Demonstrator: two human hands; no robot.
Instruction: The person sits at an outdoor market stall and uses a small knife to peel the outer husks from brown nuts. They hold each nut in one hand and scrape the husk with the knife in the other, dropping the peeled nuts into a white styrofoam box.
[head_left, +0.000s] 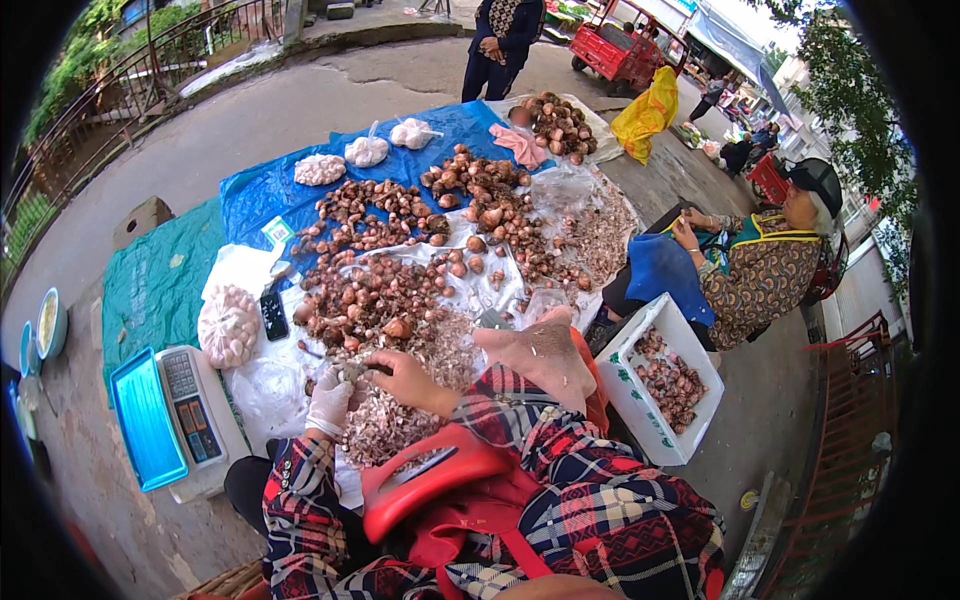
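Note:
My left hand (330, 401), in a thin whitish glove, is closed around a small brownish root or tuber, mostly hidden by the fingers. My bare right hand (401, 379) meets it from the right, thumb and fingers at the same piece; whether it holds a tool cannot be told. Below both hands lies a heap of pale and pinkish peelings (386, 424). Just beyond them spreads a pile of reddish-brown taro-like corms (367, 292) on white sheeting. A red plastic piece with a handle opening (439, 465) rests at my lap.
A digital scale (199, 420) with a blue tray stands left, near a phone (274, 316) and a bag of peeled pieces (229, 326). At right are a white foam box (660, 379) of corms and a seated person (772, 262). Another person (504, 45) stands beyond the blue tarp (247, 199).

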